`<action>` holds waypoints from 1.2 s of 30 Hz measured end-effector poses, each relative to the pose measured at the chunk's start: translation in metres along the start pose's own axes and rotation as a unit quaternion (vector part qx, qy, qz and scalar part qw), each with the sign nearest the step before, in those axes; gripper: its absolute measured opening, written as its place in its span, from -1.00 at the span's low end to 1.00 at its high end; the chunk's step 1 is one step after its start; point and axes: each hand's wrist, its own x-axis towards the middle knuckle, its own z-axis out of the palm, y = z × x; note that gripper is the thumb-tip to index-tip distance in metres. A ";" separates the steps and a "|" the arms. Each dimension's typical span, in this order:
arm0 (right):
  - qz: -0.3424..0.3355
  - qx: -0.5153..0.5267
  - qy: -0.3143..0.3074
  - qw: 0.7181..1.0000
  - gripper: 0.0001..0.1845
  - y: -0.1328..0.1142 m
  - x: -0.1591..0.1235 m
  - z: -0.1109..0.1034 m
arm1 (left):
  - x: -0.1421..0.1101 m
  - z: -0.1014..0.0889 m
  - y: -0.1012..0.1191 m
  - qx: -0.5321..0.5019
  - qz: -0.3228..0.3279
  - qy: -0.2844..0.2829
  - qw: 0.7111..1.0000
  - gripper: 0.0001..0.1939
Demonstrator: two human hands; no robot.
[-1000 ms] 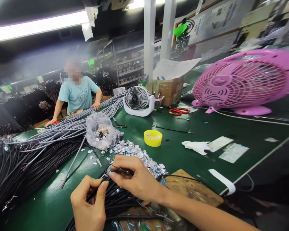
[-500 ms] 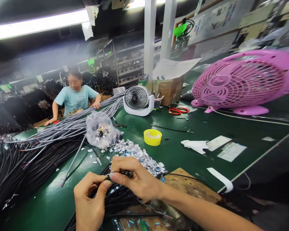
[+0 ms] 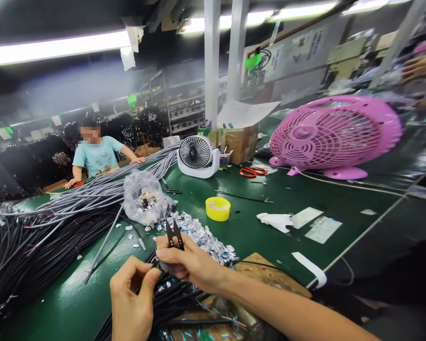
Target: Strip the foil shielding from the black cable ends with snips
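At the bottom middle, my left hand point(image 3: 133, 296) pinches a black cable point(image 3: 156, 261) near its end, where thin coloured wires show. Right beside it my right hand point(image 3: 197, 265) holds small black thread snips point(image 3: 175, 235), their two blades apart and pointing up. The thumb and fingers of that hand also meet at the cable end; exactly what they pinch there is hidden. Beneath both hands lie more black cables point(image 3: 179, 303). Behind them spreads a heap of silver foil scraps point(image 3: 206, 237).
Beyond the foil stand a plastic bag of scraps point(image 3: 142, 199), a yellow tape ring point(image 3: 217, 209) and a white fan point(image 3: 198, 156). Grey cables point(image 3: 102, 182) and black cable bundles lie left. A pink fan point(image 3: 326, 142) and red-handled scissors point(image 3: 252, 171) are right. A co-worker point(image 3: 99, 154) sits opposite.
The snips in my right hand have swung from lying flat against the fingers to blades upward. My right hand has shifted slightly left. The camera view has turned a little to the right.
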 end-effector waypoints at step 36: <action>-0.090 -0.040 -0.066 0.993 -0.59 0.000 -0.004 -0.008 | 0.002 -0.012 0.021 -0.040 -0.031 0.013 0.999 -0.70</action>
